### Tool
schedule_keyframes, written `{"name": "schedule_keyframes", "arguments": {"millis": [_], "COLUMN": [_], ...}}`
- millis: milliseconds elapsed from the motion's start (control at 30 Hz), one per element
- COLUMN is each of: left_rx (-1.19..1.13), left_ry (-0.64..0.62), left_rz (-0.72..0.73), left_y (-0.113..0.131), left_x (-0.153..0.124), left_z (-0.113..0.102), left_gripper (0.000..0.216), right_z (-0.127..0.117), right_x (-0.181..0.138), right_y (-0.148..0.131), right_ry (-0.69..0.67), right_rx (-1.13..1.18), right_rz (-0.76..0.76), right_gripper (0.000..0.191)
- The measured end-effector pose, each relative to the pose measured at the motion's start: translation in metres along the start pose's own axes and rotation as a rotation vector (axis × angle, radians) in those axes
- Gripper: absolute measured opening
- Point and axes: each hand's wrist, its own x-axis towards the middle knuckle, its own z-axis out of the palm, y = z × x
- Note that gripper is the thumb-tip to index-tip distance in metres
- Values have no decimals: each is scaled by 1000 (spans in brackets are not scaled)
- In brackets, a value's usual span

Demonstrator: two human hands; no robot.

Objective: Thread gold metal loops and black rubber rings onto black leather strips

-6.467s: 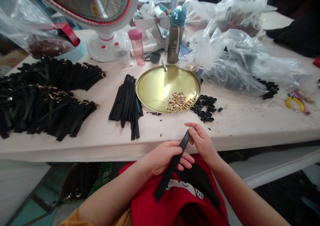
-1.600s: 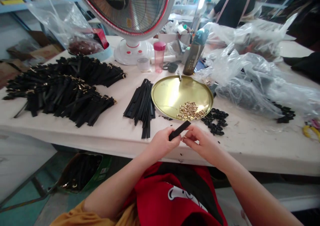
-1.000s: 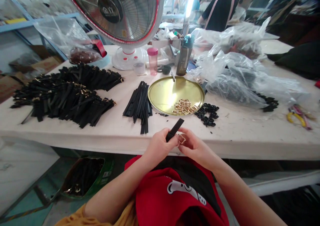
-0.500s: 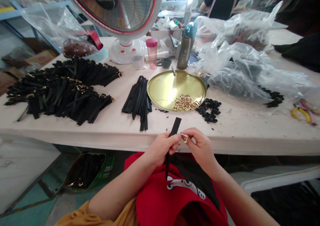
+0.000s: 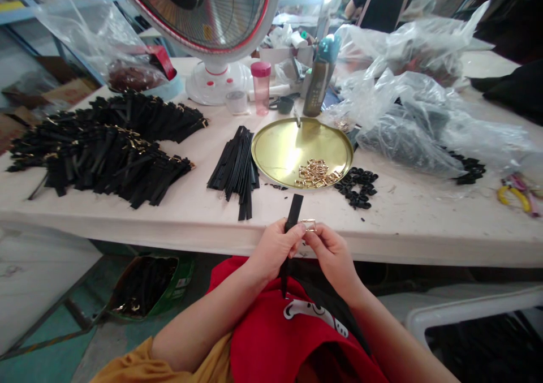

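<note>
Faces a pale tabletop (image 5: 403, 219) with a red-rimmed electric fan (image 5: 229, 26) toward its back. Brings both hands close together at the near edge. Grips a flat black strap (image 5: 294, 210) in the left hand (image 5: 269, 253), with the thumb across it. Pinches a rectangular gold buckle (image 5: 309, 220) between thumb and finger of the right hand (image 5: 335, 253). Has the strap just left of the right fingertips, and the buckle just right of the strap, beside the left thumb; cannot tell whether touching strap or only thumb. Points the strap's upper end forward, with a slight lean to the right, toward a round gold-coloured tray (image 5: 275, 151); lets the lower end hang toward a red apron (image 5: 267, 326). Sets the buckle's longer sides roughly crosswise to the strap's long axis. Has, farther out, a fanned strap bundle (image 5: 235, 171) left of the tray, loose gold buckles (image 5: 317, 173) on its near right part, small black loops (image 5: 358, 188) just beside it, and buckled straps (image 5: 106, 162) heaped well to the left.
</note>
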Motion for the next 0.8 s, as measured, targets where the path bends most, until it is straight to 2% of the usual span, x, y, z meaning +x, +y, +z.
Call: {"name": "schedule_keyframes", "arguments": {"millis": [133, 200, 267, 333, 400, 567, 633, 700, 800], "left_rx": [262, 396, 451, 472, 505, 606, 655, 681, 666], "left_ry": [120, 171, 156, 110, 78, -9, -37, -69, -69], "left_rz": [75, 136, 150, 117, 85, 66, 66, 77, 128], "left_y": [2, 4, 5, 7, 8, 11, 12, 11, 11], "left_x": [-2, -4, -5, -6, -7, -7, -6, -6, -5], "left_z": [-2, -4, -5, -6, -6, -9, -10, -12, -16], "left_gripper": [24, 22, 22, 25, 27, 26, 22, 21, 27], "right_z": [-2, -4, -6, -6, -7, -12, -14, -15, -13], "right_x": [-6, -9, -10, -9, -7, -2, -1, 0, 4], "right_y": [-7, -9, -8, -4, 1, 1, -1, -1, 1], "right_ry": [-52, -76, -28, 77, 124, 3, -35, -35, 83], "right_rx": [204, 217, 119, 1, -63, -133, -72, 60, 357], "right_rz": [135, 161, 85, -46, -132, -156, -110, -3, 198], "right_gripper": [20, 17, 12, 10, 11, 17, 15, 11, 12]}}
